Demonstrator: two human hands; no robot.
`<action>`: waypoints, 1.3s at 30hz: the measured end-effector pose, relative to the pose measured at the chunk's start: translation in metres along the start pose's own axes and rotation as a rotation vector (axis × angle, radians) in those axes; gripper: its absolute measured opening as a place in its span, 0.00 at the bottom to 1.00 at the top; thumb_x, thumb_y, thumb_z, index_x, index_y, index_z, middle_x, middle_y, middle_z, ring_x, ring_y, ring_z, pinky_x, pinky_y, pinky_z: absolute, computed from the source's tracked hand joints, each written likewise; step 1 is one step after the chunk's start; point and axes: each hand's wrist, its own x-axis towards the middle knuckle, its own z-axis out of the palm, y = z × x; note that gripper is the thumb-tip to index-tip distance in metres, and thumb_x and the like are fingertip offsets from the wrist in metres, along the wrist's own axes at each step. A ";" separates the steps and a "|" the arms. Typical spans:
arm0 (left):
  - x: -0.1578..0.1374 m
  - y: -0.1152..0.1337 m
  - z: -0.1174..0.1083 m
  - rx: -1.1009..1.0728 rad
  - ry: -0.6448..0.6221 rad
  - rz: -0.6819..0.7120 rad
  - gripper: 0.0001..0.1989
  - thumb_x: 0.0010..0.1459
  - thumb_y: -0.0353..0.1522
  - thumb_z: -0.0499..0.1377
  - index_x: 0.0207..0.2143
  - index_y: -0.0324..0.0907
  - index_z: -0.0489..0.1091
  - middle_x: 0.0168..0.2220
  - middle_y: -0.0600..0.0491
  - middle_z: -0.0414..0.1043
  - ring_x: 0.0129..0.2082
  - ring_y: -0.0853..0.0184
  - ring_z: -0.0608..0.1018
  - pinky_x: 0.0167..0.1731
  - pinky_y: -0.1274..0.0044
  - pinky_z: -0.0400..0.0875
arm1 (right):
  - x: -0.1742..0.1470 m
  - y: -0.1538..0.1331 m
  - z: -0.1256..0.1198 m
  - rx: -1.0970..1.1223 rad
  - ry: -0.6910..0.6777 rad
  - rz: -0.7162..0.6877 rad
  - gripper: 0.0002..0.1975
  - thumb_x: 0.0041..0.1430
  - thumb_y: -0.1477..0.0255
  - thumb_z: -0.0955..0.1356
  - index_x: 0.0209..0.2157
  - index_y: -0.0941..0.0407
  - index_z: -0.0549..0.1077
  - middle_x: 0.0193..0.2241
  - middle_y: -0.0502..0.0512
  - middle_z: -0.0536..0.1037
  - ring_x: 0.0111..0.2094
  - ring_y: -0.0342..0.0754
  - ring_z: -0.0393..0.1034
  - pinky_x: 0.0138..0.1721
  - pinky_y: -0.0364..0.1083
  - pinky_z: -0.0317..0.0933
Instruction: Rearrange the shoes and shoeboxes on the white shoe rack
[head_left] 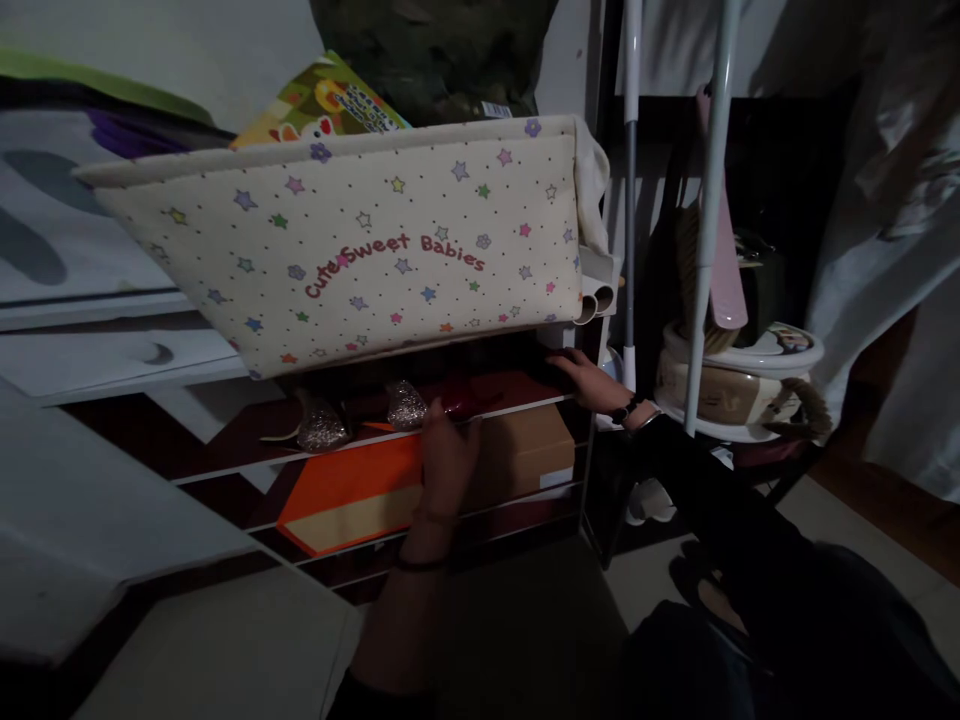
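On the upper shelf [517,402] of a low rack stands a dark red glossy shoe [459,402]. My left hand [450,450] is closed around its near end, finger and thumb on either side. Just left of that hand is a silver glitter shoe [406,405], and a second glitter shoe [322,424] sits farther left. My right hand [586,380] reaches into the shelf's right end with its fingers stretched out, beside something dark. Deep shadow hides what its fingertips touch.
A star-patterned fabric bin [405,230] overhangs the shelf. Below lie an orange box [352,495] and a brown cardboard box [521,455]. Pale poles [709,220] stand at the right, near a lidded tub [735,385] and a brush [806,410].
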 end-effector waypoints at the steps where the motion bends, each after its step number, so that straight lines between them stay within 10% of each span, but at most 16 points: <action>1: 0.001 0.000 0.000 -0.001 0.005 0.003 0.31 0.56 0.37 0.63 0.58 0.31 0.64 0.54 0.29 0.73 0.58 0.43 0.75 0.59 0.52 0.69 | 0.002 0.002 0.002 0.010 -0.002 -0.015 0.44 0.49 0.93 0.63 0.67 0.53 0.65 0.61 0.65 0.65 0.64 0.56 0.65 0.65 0.58 0.62; 23: 0.042 0.019 0.003 0.122 0.014 0.192 0.26 0.57 0.28 0.65 0.57 0.32 0.66 0.50 0.36 0.70 0.51 0.48 0.76 0.55 0.58 0.72 | 0.048 -0.026 -0.005 0.228 0.086 0.189 0.29 0.58 0.70 0.76 0.61 0.54 0.73 0.54 0.61 0.80 0.56 0.57 0.74 0.62 0.57 0.64; 35: 0.091 0.013 -0.001 0.193 -0.221 0.228 0.22 0.54 0.37 0.68 0.49 0.39 0.72 0.41 0.38 0.74 0.50 0.40 0.78 0.53 0.55 0.73 | 0.046 -0.058 0.045 0.546 0.412 0.316 0.29 0.62 0.61 0.74 0.62 0.54 0.69 0.58 0.61 0.78 0.60 0.55 0.73 0.63 0.55 0.64; 39: 0.096 0.016 -0.007 0.203 -0.260 0.274 0.25 0.54 0.39 0.68 0.52 0.39 0.71 0.42 0.38 0.74 0.50 0.41 0.78 0.53 0.56 0.73 | 0.039 -0.048 0.052 0.562 0.371 0.276 0.34 0.57 0.64 0.76 0.63 0.54 0.68 0.48 0.57 0.82 0.47 0.52 0.77 0.54 0.52 0.69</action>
